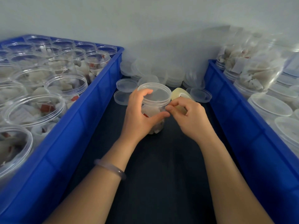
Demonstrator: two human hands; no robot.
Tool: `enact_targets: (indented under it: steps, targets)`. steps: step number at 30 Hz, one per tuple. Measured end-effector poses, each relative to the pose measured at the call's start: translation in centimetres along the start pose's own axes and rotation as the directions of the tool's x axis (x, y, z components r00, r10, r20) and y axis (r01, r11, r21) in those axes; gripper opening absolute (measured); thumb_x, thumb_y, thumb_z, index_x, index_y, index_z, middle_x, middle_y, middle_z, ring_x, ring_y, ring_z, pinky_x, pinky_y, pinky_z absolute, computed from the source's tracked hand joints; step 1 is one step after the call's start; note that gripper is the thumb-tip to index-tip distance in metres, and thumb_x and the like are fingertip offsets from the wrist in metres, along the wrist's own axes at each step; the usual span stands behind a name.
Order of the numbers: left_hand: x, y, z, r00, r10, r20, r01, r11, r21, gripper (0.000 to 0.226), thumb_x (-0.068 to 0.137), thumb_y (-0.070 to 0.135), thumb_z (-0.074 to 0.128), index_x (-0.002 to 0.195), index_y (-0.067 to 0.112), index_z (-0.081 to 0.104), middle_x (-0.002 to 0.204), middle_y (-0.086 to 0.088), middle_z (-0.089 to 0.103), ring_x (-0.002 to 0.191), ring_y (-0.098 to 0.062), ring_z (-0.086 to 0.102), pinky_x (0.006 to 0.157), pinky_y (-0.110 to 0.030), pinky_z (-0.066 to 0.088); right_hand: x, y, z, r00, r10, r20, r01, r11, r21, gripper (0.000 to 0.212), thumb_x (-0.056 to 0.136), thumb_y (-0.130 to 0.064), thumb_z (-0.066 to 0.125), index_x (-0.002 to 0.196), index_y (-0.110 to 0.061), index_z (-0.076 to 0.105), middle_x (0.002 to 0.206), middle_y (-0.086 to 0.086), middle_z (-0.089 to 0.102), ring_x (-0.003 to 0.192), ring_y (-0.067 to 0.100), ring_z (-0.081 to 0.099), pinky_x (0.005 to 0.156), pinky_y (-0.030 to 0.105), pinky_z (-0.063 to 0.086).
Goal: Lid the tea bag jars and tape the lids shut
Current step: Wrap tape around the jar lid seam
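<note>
One jar [153, 109] stood upright on the dark table [161, 175], midway between two blue crates, with its clear lid [156, 93] already seated on top and tea bags showing through the wall. It looked light and thin-walled: stiff enough to hold by the body, yet smooth and likely to slip or flex if squeezed hard. The best hold was probably round the body just under the lid, leaving the seam free for tape.

The left hand [138, 118] held it that way. Its fingers curled over the far rim of the lid and its thumb wrapped across the front of the body, a firm, wide clasp that steadied the jar.

The right hand [191, 116] was just beside the jar. Its fingers were curled around the tape roll [178, 94], which stuck up behind the knuckles. Thumb and forefinger were pinched together at the jar's side below the lid, close to the left thumb. Whether a strip of clear tape ran between them could not be told.

Loose lids [127, 85] lay and were stacked behind the jar toward the wall. The left crate [90, 110] held open jars [64, 86] of tea bags, not yet lidded. The right crate [226, 102] held lidded jars [270, 107]. A pale bracelet [111, 168] sat on the left wrist.
</note>
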State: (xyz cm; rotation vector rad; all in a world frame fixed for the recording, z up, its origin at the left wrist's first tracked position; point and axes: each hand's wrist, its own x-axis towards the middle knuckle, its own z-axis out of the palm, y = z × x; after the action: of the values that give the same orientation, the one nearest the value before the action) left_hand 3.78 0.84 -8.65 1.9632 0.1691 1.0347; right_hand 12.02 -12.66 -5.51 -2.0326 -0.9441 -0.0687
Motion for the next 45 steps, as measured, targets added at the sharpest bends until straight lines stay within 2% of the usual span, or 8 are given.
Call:
enact_targets:
  steps: [13, 16, 18, 24, 30, 37, 42, 45]
  targets:
    - [-0.2, 0.5, -0.5, 0.997, -0.054, -0.052, 0.05, 0.995, -0.085, 0.05, 0.073, 0.047, 0.075, 0.108, 0.02, 0.052, 0.117, -0.001, 0.054, 0.112, -0.005, 0.05, 0.091, -0.017, 0.041, -1.1, -2.1, 0.3, 0.989, 0.025, -0.146, -0.045, 0.99, -0.136, 0.014, 0.082, -0.048, 0.064, 0.086, -0.035, 0.063, 0.074, -0.022, 0.057, 0.068, 0.002, 0.054, 0.06, 0.025, 0.045]
    - [-0.3, 0.9, -1.5, 1.0, 0.019, -0.014, -0.021, 0.986, -0.163, 0.043, 0.074, 0.04, 0.066, 0.106, 0.019, 0.049, 0.106, -0.002, 0.057, 0.101, -0.017, 0.057, 0.087, -0.03, 0.047, -1.1, -2.5, -1.5, 0.968, 0.248, -0.04, -0.251, 0.962, -0.107, 0.081, 0.057, -0.076, 0.066, 0.127, -0.036, 0.054, 0.098, -0.019, 0.056, 0.087, 0.001, 0.052, 0.075, 0.024, 0.043]
    - [-0.4, 1.1, -2.4, 0.996, 0.051, 0.07, -0.03, 0.963, -0.268, 0.043, 0.076, 0.035, 0.065, 0.11, 0.019, 0.045, 0.102, 0.008, 0.059, 0.096, -0.013, 0.06, 0.083, -0.029, 0.048, -1.4, -3.0, -3.1, 0.94, 0.298, 0.17, -0.296, 0.955, -0.038, 0.095, 0.044, -0.08, 0.063, 0.13, -0.041, 0.051, 0.094, -0.012, 0.065, 0.071, 0.004, 0.059, 0.062, 0.023, 0.046]
    - [-0.4, 1.2, -3.9, 0.962, -0.065, 0.266, 0.183, 0.875, -0.449, 0.052, 0.07, 0.034, 0.066, 0.114, 0.022, 0.042, 0.094, 0.005, 0.064, 0.089, -0.013, 0.062, 0.077, -0.027, 0.052, -2.2, -3.8, -4.8, 0.949, 0.138, 0.284, -0.158, 0.986, 0.048, 0.054, 0.046, -0.072, 0.059, 0.096, -0.053, 0.063, 0.084, -0.011, 0.07, 0.049, 0.003, 0.059, 0.049, 0.01, 0.044]
    - [-0.6, 1.6, -4.0, 0.921, -0.14, 0.363, 0.332, 0.77, -0.546, 0.053, 0.067, 0.033, 0.065, 0.112, 0.012, 0.046, 0.083, 0.015, 0.067, 0.08, -0.003, 0.064, 0.067, -0.017, 0.051, -2.0, -3.8, -5.0, 0.926, 0.206, 0.316, -0.23, 0.973, 0.037, 0.078, 0.043, -0.076, 0.058, 0.112, -0.04, 0.066, 0.073, -0.015, 0.07, 0.047, 0.003, 0.059, 0.046, 0.009, 0.042]
    - [-1.1, 1.8, -4.2, 0.868, -0.246, 0.431, 0.461, 0.721, -0.517, 0.099, 0.044, 0.061, 0.084, 0.12, 0.009, 0.048, 0.102, -0.001, 0.066, 0.097, -0.015, 0.065, 0.082, -0.026, 0.051, -2.6, -3.8, -3.9, 0.84, 0.223, 0.494, -0.352, 0.918, 0.183, 0.093, 0.051, -0.068, 0.065, 0.138, -0.041, 0.044, 0.088, 0.005, 0.07, 0.047, 0.005, 0.048, 0.046, 0.017, 0.041]
    - [-0.8, 2.9, -4.2, 0.887, -0.26, 0.381, 0.365, 0.901, -0.233, 0.063, 0.065, 0.062, 0.052, 0.125, 0.043, 0.046, 0.133, 0.021, 0.051, 0.126, 0.004, 0.044, 0.109, -0.032, 0.037, -3.4, -4.1, -3.2, 0.9, 0.185, 0.395, -0.302, 0.918, 0.258, 0.039, 0.049, -0.07, 0.064, 0.087, -0.061, 0.061, 0.076, -0.001, 0.069, 0.044, 0.0, 0.044, 0.044, 0.017, 0.037]
    - [-1.0, 3.2, -4.0, 0.914, -0.241, 0.326, 0.305, 0.939, -0.162, 0.073, 0.06, 0.072, 0.06, 0.123, 0.039, 0.045, 0.107, 0.044, 0.055, 0.107, 0.023, 0.047, 0.085, -0.004, 0.043, -3.3, -4.1, -2.2, 0.924, 0.198, 0.327, -0.277, 0.937, 0.215, 0.03, 0.05, -0.075, 0.066, 0.078, -0.071, 0.055, 0.074, -0.022, 0.067, 0.05, -0.009, 0.052, 0.05, 0.013, 0.037]
